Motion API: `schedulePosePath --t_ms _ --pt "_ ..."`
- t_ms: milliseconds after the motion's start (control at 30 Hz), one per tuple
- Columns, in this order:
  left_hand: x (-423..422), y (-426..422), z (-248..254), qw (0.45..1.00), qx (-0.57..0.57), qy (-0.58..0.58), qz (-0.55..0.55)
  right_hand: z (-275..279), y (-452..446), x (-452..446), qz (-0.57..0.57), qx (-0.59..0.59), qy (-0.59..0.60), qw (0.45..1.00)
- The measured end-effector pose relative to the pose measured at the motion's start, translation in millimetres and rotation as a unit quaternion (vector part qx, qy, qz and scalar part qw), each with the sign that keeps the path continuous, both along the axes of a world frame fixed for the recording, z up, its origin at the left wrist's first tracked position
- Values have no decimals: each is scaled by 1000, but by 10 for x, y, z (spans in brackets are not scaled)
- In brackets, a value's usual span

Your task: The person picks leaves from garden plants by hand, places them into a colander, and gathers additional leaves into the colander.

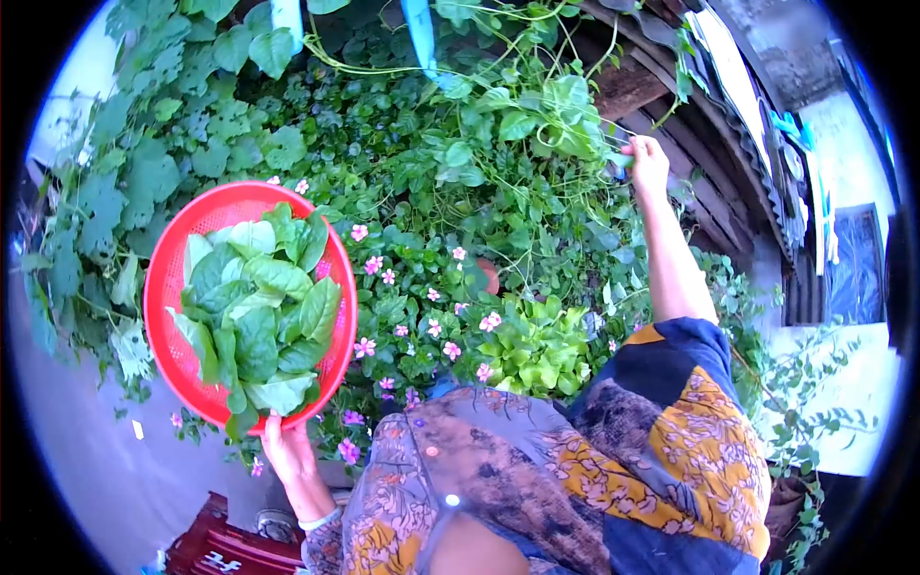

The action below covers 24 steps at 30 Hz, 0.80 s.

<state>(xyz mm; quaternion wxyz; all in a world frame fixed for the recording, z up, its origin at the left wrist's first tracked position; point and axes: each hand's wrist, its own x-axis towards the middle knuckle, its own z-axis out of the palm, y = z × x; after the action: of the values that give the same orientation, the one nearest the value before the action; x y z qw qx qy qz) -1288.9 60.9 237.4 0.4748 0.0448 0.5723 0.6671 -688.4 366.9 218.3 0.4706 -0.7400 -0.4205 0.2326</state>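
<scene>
My left hand point(287, 458) grips the near rim of a red plastic basket point(349, 316), tilted so that its inside shows. Large green leaves point(257, 331) are heaped in the basket. Out at the upper right, my right hand point(648, 161) is stretched forward with its fingers pinched on a green leaf point(621, 160), beside a tangle of vines point(570, 125). Most of that leaf is too small to make out.
Pink flowers point(490, 321) and light green leafy plants point(541, 355) grow in front of me. Wooden boards point(695, 168) and corrugated sheets stand at the right. A dark red plastic object point(230, 546) lies at the lower left. Blue strips hang at the top.
</scene>
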Motion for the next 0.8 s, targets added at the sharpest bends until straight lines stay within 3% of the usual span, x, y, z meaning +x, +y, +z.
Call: schedulePosePath --t_ms 33,200,300,367,433,500,567,667,767,800 --pt "-44 -31 -50 1000 1 1 -2 -106 13 -28 20 58 -37 997" --pt "-57 -37 -20 1000 7 0 -17 -12 106 -496 74 142 72 985" --pt "-105 -68 -47 1000 4 -5 -27 197 236 -942 91 192 265 940" --pt "-25 -28 47 1000 -6 -2 -24 127 175 -1322 81 172 329 925" --pt "37 14 155 1000 -11 4 -21 -226 -28 -1620 104 80 371 919" --pt "23 5 165 1000 -17 -6 -12 -651 -248 -1885 21 -32 458 888" --pt "74 17 223 1000 -22 -11 -3 -1128 -360 -1991 -148 -58 503 850" --pt "106 57 301 999 -39 -4 0 -1486 -454 -1843 -111 -156 369 910" --pt "99 23 273 999 -50 -1 7 -1217 -432 -1637 51 -255 331 907" --pt "89 9 264 999 -52 0 8 -936 -426 -1588 88 -284 262 918"
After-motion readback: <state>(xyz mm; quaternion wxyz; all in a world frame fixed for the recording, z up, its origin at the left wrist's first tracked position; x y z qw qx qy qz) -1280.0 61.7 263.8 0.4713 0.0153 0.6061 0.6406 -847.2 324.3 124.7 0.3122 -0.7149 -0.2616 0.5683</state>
